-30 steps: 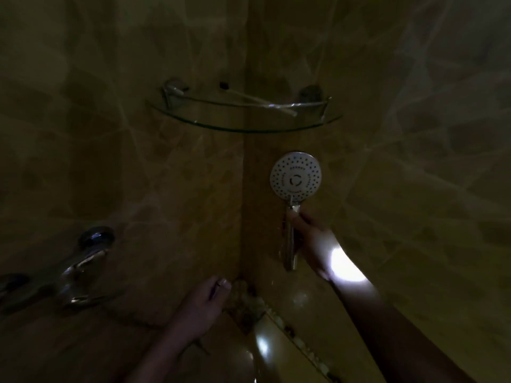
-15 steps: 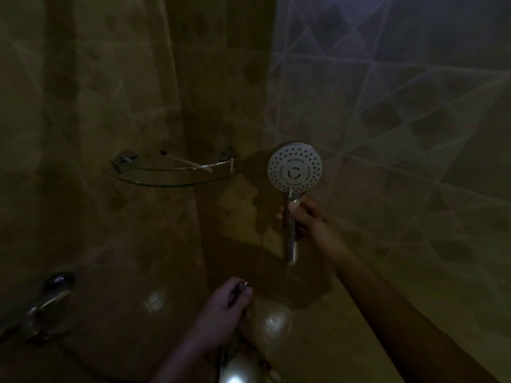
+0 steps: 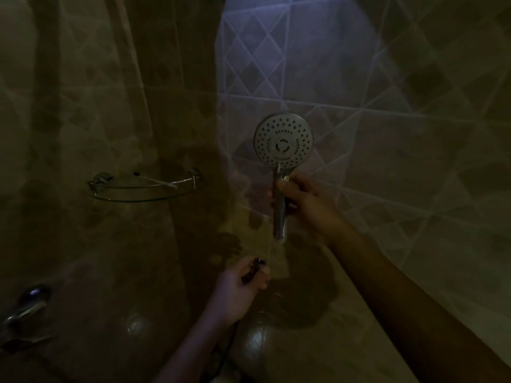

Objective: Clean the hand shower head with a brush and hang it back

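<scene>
The round chrome hand shower head [image 3: 283,141] faces me, held upright in front of the tiled wall. My right hand [image 3: 307,201] grips its handle just below the head. The handle's lower end hangs free, with no hose joined to it. Lower down, my left hand [image 3: 240,288] is closed around the dark end of the shower hose [image 3: 255,268], which trails down past my wrist. On the glass corner shelf [image 3: 143,199] at the left lies a thin white-handled brush [image 3: 157,180].
A chrome tap [image 3: 26,308] sticks out of the wall at the lower left. Tiled walls meet in a corner behind the shelf. The room is dim, with a bluish light patch on the right wall above the shower head.
The view has swung up and to the right, so the shelf and tap slid left. My right hand lifted the shower head a little. My left hand rose with the hose end.
</scene>
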